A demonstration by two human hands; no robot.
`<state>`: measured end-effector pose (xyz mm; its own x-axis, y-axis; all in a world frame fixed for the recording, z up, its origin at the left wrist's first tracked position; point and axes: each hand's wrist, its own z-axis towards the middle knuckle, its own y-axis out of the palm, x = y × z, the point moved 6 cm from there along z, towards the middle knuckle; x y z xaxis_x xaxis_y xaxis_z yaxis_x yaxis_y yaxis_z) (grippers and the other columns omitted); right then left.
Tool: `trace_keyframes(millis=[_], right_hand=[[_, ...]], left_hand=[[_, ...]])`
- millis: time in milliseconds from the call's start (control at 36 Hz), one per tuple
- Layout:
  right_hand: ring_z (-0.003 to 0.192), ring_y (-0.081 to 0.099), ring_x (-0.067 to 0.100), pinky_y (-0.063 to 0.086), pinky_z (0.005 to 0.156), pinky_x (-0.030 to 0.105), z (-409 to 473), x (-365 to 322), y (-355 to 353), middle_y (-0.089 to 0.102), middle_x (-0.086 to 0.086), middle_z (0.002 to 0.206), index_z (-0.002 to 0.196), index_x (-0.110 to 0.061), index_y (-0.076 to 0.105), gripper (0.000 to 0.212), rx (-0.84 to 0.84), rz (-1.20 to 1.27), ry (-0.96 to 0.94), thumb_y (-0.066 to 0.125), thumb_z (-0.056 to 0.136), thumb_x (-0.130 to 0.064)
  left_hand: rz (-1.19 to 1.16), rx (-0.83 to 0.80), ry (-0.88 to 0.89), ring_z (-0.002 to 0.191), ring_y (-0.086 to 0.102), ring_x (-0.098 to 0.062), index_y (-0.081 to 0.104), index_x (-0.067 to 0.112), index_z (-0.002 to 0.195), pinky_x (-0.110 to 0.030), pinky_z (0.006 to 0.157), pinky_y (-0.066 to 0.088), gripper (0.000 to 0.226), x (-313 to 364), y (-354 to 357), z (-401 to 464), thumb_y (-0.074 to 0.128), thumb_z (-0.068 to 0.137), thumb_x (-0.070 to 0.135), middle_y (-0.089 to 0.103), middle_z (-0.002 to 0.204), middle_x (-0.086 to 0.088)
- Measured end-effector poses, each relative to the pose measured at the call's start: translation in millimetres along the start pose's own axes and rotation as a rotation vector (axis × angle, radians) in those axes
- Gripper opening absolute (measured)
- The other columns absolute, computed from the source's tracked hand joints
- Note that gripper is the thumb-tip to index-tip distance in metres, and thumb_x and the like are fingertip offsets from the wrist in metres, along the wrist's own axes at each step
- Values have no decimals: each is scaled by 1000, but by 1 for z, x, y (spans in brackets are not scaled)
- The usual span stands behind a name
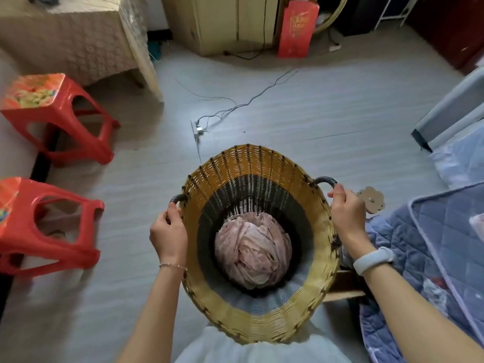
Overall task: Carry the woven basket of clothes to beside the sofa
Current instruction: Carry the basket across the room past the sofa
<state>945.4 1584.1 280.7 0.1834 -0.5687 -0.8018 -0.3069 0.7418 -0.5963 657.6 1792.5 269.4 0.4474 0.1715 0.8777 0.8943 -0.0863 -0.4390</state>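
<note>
I look straight down into a tall woven basket, tan at the rim and black lower inside, held in front of my body. A crumpled pinkish cloth lies at its bottom. My left hand is closed around the black loop handle on the basket's left side. My right hand, a white band on its wrist, grips the black handle on the right side. No sofa is clearly identifiable in view.
Two red plastic stools stand at the left. A power strip with trailing cables lies on the grey floor ahead. A blue quilted bedcover lies at the right. A cloth-covered table, wooden cabinet and red bag line the far side.
</note>
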Motion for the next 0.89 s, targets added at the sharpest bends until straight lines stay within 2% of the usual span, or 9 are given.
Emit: trace_keyframes(millis=[83, 139, 194, 250, 361, 472, 833, 889], right_hand=[[64, 48, 23, 35, 63, 32, 38, -19, 16, 45, -5, 57, 87, -6, 62, 40, 11, -7, 26, 31, 97, -29], [68, 50, 25, 37, 64, 32, 64, -29, 24, 47, -3, 58, 84, -9, 60, 37, 21, -6, 47, 31, 97, -29], [70, 50, 26, 36, 65, 32, 90, -38, 29, 49, 2, 61, 84, -7, 60, 38, 50, 9, 70, 32, 97, -28], [69, 49, 25, 34, 64, 31, 119, -48, 34, 48, 2, 59, 83, -3, 61, 38, 80, 46, 76, 34, 96, -26], [68, 48, 23, 37, 64, 34, 181, -62, 51, 46, -5, 57, 79, -11, 57, 32, 104, 103, 94, 34, 96, -25], [62, 46, 21, 37, 63, 34, 250, -64, 63, 46, -4, 57, 78, -11, 56, 32, 126, 130, 109, 34, 95, -26], [68, 49, 24, 37, 64, 33, 494, -85, 73, 45, -5, 57, 78, -11, 55, 31, 163, 114, 139, 34, 96, -25], [68, 49, 24, 38, 65, 34, 523, -87, 73, 45, -5, 58, 79, -11, 55, 31, 165, 108, 152, 34, 96, -25]], left_hand=[[17, -49, -9, 52, 37, -16, 49, 22, 62, -21, 48, 26, 38, 24, 26, 43, 38, 96, 35, 44, 56, -3], [26, -76, -1, 52, 37, -15, 52, 21, 66, -22, 48, 27, 36, 45, 45, 70, 38, 96, 34, 43, 56, -2], [38, -97, 23, 53, 37, -15, 56, 14, 76, -23, 49, 27, 33, 68, 66, 95, 38, 96, 33, 43, 56, -2], [49, -108, 55, 54, 38, -15, 55, 11, 80, -23, 50, 29, 32, 92, 88, 121, 37, 96, 31, 44, 57, -2], [55, -113, 101, 54, 38, -13, 56, 7, 80, -22, 50, 28, 34, 131, 137, 170, 37, 97, 30, 45, 58, -1], [43, -121, 116, 52, 35, -13, 56, 6, 81, -22, 49, 26, 36, 163, 194, 209, 37, 97, 31, 42, 57, -2], [45, -132, 104, 51, 33, -15, 55, 11, 77, -23, 48, 25, 34, 282, 387, 312, 37, 97, 32, 41, 56, -4], [59, -145, 115, 53, 36, -18, 54, 16, 70, -24, 50, 27, 36, 297, 412, 327, 36, 97, 32, 45, 59, -7]])
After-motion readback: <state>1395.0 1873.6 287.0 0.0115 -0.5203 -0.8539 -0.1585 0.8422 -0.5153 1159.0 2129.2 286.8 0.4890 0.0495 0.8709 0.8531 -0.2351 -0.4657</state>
